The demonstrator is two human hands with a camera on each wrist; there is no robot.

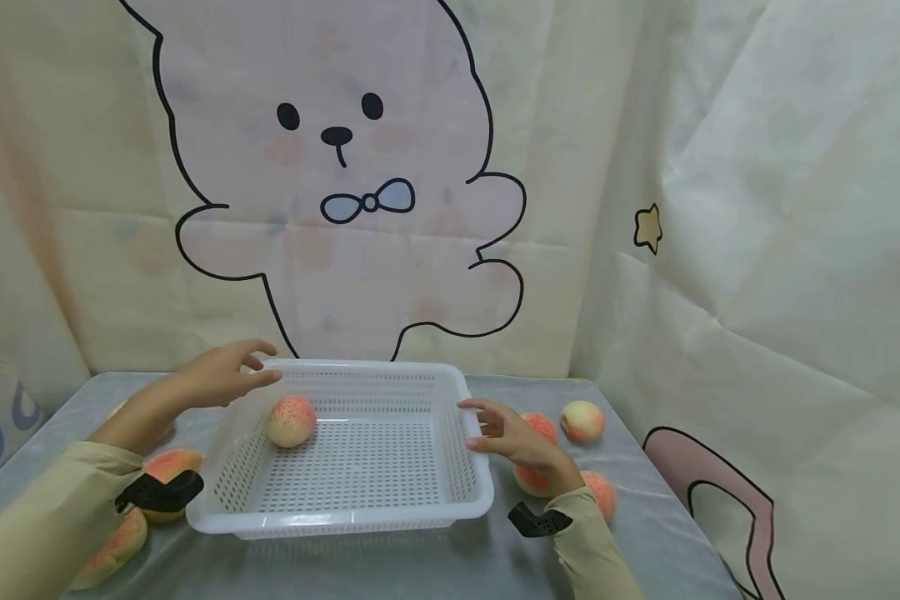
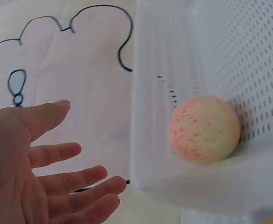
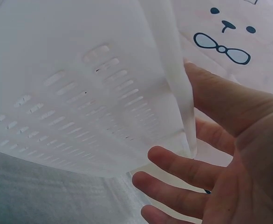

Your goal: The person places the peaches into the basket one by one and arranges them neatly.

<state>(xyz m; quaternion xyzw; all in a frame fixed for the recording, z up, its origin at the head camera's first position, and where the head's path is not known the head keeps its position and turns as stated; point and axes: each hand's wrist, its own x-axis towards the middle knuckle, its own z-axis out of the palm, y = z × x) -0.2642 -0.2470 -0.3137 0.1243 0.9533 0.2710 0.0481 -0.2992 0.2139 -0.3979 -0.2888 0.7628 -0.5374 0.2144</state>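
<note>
A white perforated plastic basket (image 1: pixel 345 518) stands on the cloth-covered table, with one pink-and-cream peach (image 1: pixel 291 422) in its left part. By its back left corner is my left hand (image 1: pixel 228 372), its fingers spread and apart from the rim in the left wrist view, holding nothing. At the right rim, my right hand (image 1: pixel 512 433) has thumb and index finger about the edge, while the other fingers (image 3: pixel 174 193) reach loosely below it. The rim hides the tips of that thumb and index finger in the right wrist view.
Several peaches lie right of the basket, one peach (image 1: pixel 582 421) near the back right. More peaches, such as one long peach (image 1: pixel 116 550), lie at the left, partly behind the left arm. A curtain (image 1: pixel 540 317) with a cartoon bear hangs behind the grey tablecloth (image 1: pixel 390 575).
</note>
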